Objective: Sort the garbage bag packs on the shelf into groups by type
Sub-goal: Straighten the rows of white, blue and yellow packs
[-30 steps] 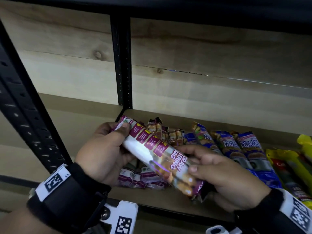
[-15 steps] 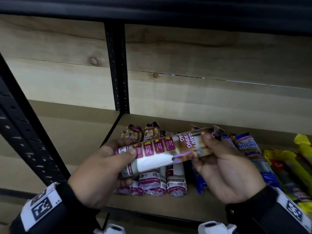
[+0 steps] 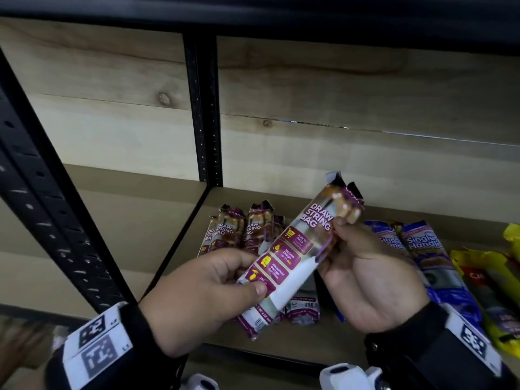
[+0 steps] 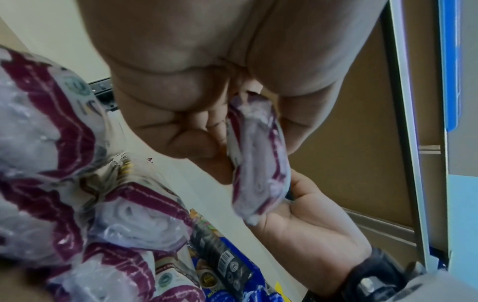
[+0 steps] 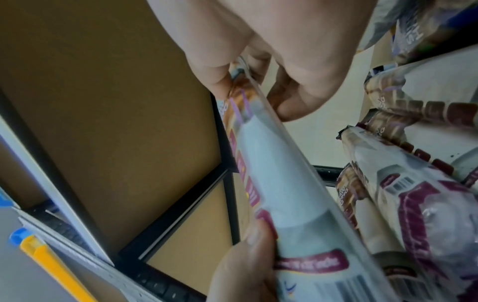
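Observation:
Both hands hold one purple-and-white draw string bag pack [image 3: 295, 257] above the shelf board [image 3: 180, 218], tilted with its top end up and to the right. My left hand [image 3: 222, 280] pinches its lower end [image 4: 256, 163] between thumb and fingers. My right hand [image 3: 363, 277] grips the upper part [image 5: 261, 147], thumb on the front near the label. Several more draw string packs [image 3: 242, 229] lie on the shelf behind it. Blue single handle packs [image 3: 427, 257] lie to the right.
Yellow packs [image 3: 495, 282] lie at the far right of the shelf. A black upright post [image 3: 202, 114] stands at the back and a slanted black post [image 3: 36, 175] at the left. Bare shelf board lies left of the purple packs.
The held pack has turned from level to steeply tilted, its labelled end now raised to the upper right. Both hands kept hold and the right hand rose with it.

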